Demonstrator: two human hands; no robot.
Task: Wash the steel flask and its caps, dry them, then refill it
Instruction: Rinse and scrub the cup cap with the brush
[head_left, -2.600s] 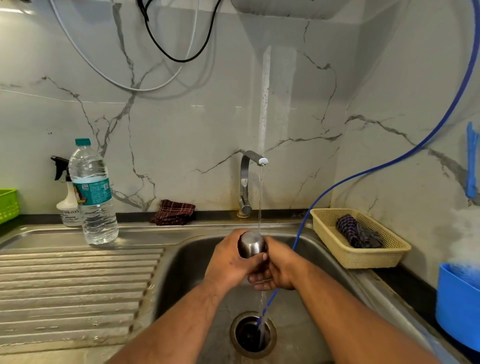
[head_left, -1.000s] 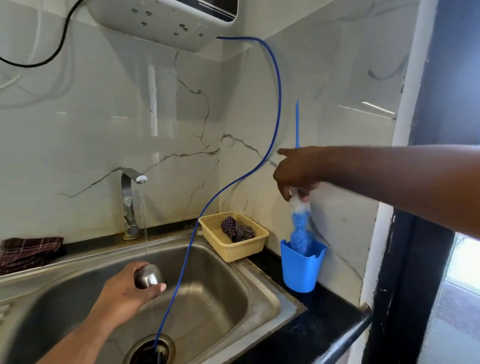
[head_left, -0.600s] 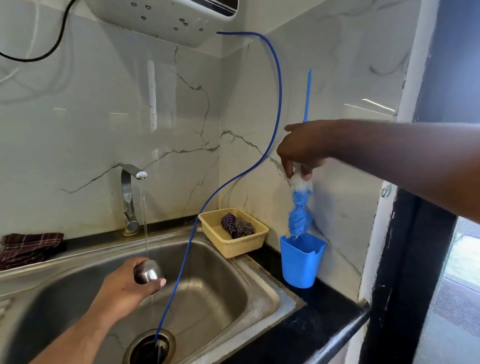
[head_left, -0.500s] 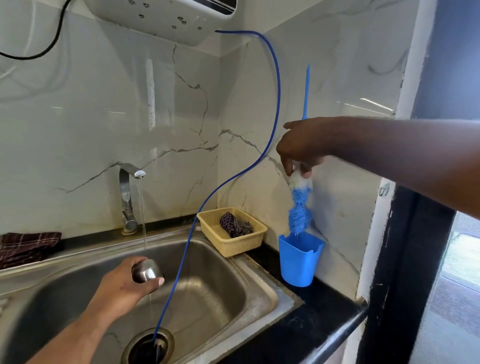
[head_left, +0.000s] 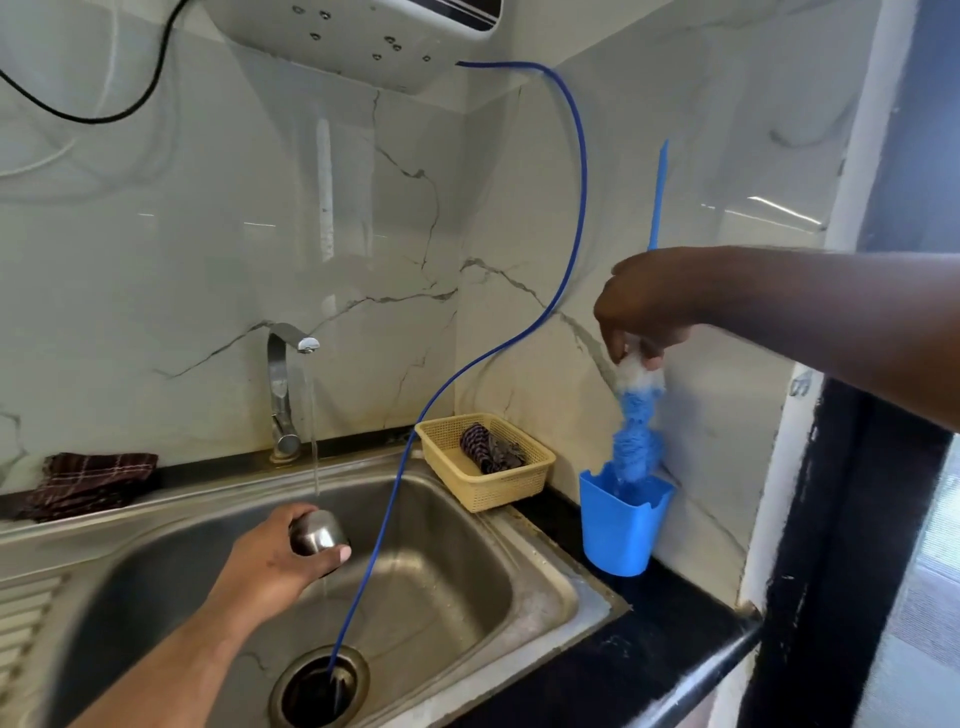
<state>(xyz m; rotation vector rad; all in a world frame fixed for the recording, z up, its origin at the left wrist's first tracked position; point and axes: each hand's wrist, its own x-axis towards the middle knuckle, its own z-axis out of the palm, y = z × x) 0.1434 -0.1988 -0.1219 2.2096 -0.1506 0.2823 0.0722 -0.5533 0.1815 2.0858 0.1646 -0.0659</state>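
Note:
My left hand (head_left: 270, 566) grips a small rounded steel cap (head_left: 316, 532) over the steel sink (head_left: 540, 587), just under the thin stream running from the tap (head_left: 283, 384). My right hand (head_left: 647, 306) reaches to the right and grips a blue and white bottle brush (head_left: 636, 431) by its white bristle top. The brush's blue handle sticks up above the hand, and its blue bristle end hangs in the mouth of the blue plastic holder (head_left: 621, 525). The flask body is not in view.
A blue hose (head_left: 566, 270) runs from the wall unit (head_left: 363, 36) down into the sink drain (head_left: 319, 686). A beige basket (head_left: 488, 462) with a dark cloth sits by the sink's right corner. A checked cloth (head_left: 88, 480) lies at the left. The black counter edge (head_left: 675, 670) is on the right.
My right hand left the cap, reached to the blue holder and took the brush, lifting it partway. In the last half second the brush dipped slightly lower. My left hand stays under the tap.

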